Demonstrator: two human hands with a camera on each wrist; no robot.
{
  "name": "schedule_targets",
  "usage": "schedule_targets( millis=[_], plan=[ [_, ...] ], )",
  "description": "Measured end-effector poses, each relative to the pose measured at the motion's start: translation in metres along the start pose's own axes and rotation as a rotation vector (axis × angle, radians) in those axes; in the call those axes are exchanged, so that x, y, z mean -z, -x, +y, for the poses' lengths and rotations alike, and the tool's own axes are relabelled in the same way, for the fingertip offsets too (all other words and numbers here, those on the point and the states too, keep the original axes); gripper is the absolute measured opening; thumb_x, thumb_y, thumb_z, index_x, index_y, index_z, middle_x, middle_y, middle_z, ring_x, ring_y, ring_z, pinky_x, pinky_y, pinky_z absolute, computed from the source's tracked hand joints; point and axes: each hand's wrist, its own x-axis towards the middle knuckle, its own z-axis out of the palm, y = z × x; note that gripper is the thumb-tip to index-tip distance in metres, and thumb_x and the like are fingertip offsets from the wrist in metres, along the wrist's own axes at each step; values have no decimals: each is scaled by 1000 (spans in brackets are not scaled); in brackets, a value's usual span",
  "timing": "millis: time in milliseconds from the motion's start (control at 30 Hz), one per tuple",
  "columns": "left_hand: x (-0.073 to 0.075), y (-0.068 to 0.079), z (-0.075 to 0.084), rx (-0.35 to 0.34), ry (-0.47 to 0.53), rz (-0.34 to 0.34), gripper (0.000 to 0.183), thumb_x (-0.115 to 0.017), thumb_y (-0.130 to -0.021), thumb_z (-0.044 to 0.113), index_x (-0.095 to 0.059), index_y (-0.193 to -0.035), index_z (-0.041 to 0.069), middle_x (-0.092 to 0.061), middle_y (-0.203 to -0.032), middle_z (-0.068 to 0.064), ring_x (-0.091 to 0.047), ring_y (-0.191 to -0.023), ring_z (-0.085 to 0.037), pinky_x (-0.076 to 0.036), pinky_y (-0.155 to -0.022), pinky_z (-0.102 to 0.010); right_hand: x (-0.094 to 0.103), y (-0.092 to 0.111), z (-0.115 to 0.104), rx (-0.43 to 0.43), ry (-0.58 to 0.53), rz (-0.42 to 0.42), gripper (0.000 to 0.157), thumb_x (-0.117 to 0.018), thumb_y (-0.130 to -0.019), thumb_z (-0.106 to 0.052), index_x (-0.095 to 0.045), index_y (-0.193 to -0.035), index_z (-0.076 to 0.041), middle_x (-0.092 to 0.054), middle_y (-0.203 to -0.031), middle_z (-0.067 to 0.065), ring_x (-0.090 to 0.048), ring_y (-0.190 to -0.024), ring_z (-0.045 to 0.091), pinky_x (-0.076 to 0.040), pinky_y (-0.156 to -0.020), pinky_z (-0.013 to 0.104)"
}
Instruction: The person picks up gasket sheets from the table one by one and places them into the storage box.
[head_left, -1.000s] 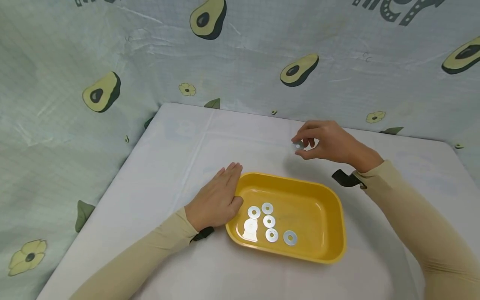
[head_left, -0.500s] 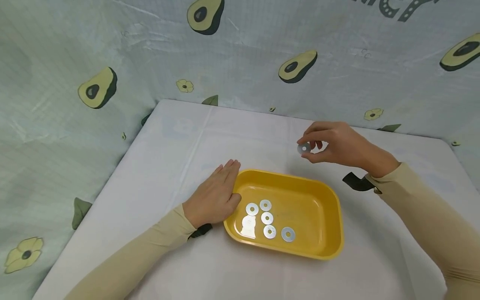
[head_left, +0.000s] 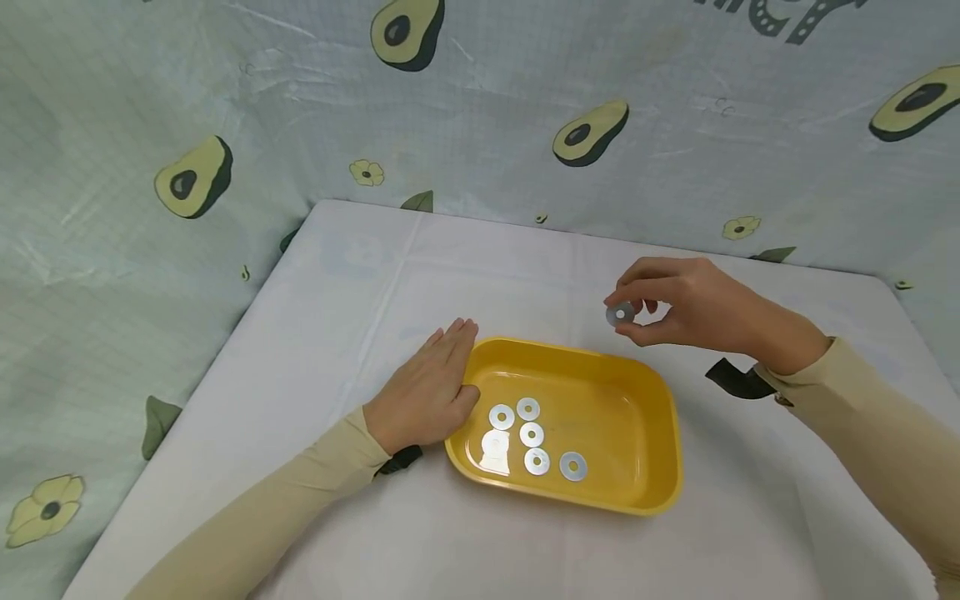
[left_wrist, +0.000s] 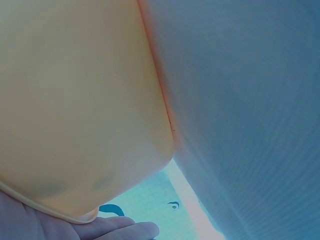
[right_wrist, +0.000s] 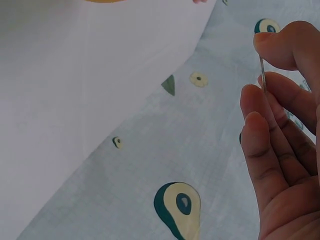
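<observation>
A flat metal washer [head_left: 620, 314] is pinched by its edges between thumb and fingers of my right hand [head_left: 693, 307], held up beyond the tray's far right side. In the right wrist view the washer [right_wrist: 263, 72] shows edge-on as a thin line. My left hand [head_left: 427, 392] lies with straight fingers along the left rim of a yellow plastic tray [head_left: 600, 496]. Several washers [head_left: 532, 434] lie flat and apart on the tray floor, mostly toward its left half. The left wrist view shows the tray's outer wall [left_wrist: 85, 100] with my left fingers [left_wrist: 125, 232] at its rim.
A white-covered table [head_left: 465, 267] carries the tray. Behind and to the left, a pale sheet [head_left: 480, 100] printed with avocados and flowers hangs down to the table's edge. Bright glare [head_left: 495, 454] covers the tray floor's left part.
My right hand, still pinching the washer, has moved a little to the right and nearer to me. The left hand stays at the tray, and the whole head view has shifted slightly.
</observation>
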Motion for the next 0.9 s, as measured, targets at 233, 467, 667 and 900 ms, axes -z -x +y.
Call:
schedule_targets(
  millis=[233,467,667,900],
  plan=[
    [-2,0,-1,1,6,4,70,-44,-96,19,-30,-157,-12,-34,-166,-25,-30,-159,-36,-22,-134,-49,0,6,-6,45,-16,-3,21,-82,-80,-13,-79,-100,-17,-71,-97,-5,-58,-74,4,-50,-63,6],
    [-2,0,0,6,11,9,70,-44,-96,19,-30,-157,-12,-34,-166,-25,-30,-159,-36,-22,-134,-49,-4,11,-17,60,-50,-31,35,-87,-69,-2,-78,-101,-15,-71,-98,-4,-62,-75,4,-55,-65,7],
    [-2,-1,1,2,12,9,70,-44,-96,19,-30,-157,-12,-35,-166,-25,-30,-159,-36,-22,-134,-49,-12,17,-25,93,-123,-28,13,-71,-94,-22,-77,-101,-13,-70,-98,-3,-63,-76,4,-56,-66,8],
    [-2,-1,2,1,9,15,70,-45,-96,19,-30,-157,-11,-36,-166,-25,-31,-159,-36,-23,-134,-49,-26,23,-33,46,-185,-76,15,-82,-85,-13,-77,-99,-15,-69,-99,-3,-62,-78,4,-55,-71,7]
  ],
)
